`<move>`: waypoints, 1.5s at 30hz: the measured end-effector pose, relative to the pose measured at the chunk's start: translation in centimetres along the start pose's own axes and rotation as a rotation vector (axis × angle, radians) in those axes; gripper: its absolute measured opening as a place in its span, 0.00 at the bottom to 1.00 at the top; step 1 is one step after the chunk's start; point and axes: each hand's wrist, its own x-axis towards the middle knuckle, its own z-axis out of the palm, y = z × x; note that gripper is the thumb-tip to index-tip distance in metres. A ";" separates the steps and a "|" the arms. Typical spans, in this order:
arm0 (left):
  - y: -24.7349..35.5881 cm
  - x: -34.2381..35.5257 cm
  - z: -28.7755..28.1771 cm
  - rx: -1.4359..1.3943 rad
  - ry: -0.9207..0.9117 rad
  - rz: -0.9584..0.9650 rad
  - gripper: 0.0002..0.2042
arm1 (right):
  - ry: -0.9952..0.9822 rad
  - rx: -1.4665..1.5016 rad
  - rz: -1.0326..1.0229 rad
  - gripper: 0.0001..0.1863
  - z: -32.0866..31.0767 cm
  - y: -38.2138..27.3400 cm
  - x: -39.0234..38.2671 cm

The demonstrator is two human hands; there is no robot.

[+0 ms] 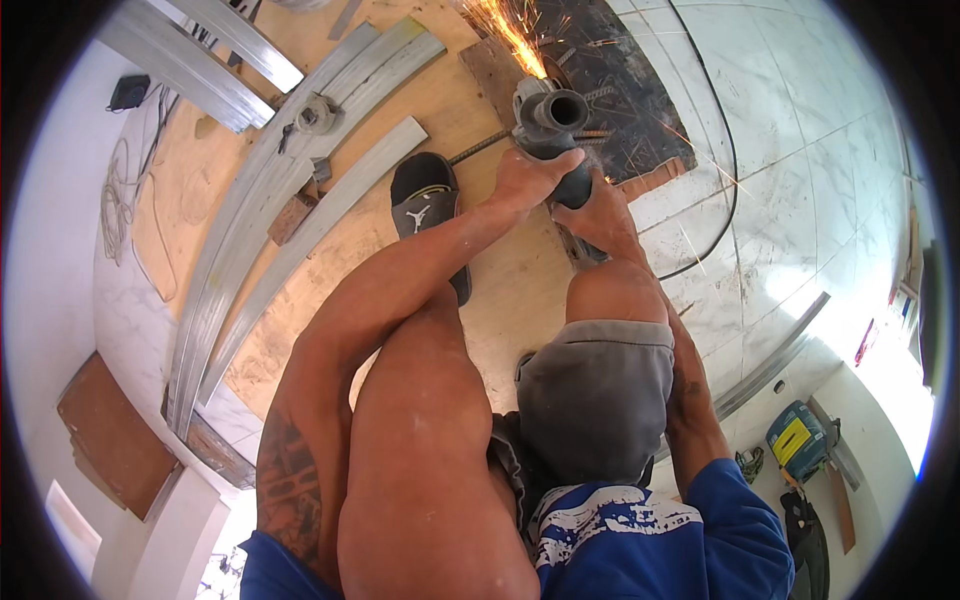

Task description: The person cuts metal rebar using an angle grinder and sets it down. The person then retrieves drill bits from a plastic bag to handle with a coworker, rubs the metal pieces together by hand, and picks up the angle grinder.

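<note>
An angle grinder (pixel 553 118) is gripped in both my hands, its dark body tilted over the work. My left hand (pixel 532 182) wraps the left of its body, and my right hand (pixel 603 218) closes round the lower right. Orange sparks (pixel 513 35) spray up and away from its far end, where the disc is mostly hidden. Ribbed steel bars (pixel 480 147) show on either side of the grinder; the point of contact cannot be made out. Under the tool lies a dark, scuffed sheet (pixel 655 95). My sandalled left foot (pixel 425 205) rests just left of the bar.
Long grey metal profiles (pixel 250 200) curve across the plywood (pixel 275 355) on the left, with a small tape roll (pixel 316 114) on them. A black cable (pixel 735 160) loops over the white tiles at right. A teal bag (pixel 797 440) stands at lower right.
</note>
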 end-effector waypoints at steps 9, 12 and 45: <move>-0.4 0.0 0.0 0.019 -0.031 -0.020 0.18 | 0.054 0.007 -0.068 0.35 0.3 0.1 -0.3; -0.6 0.2 0.0 0.008 -0.026 -0.009 0.17 | 0.058 -0.003 -0.064 0.35 0.3 0.0 -0.3; -0.4 -0.3 0.0 -0.011 -0.026 -0.023 0.17 | 0.058 0.026 -0.080 0.34 0.4 -0.2 -0.6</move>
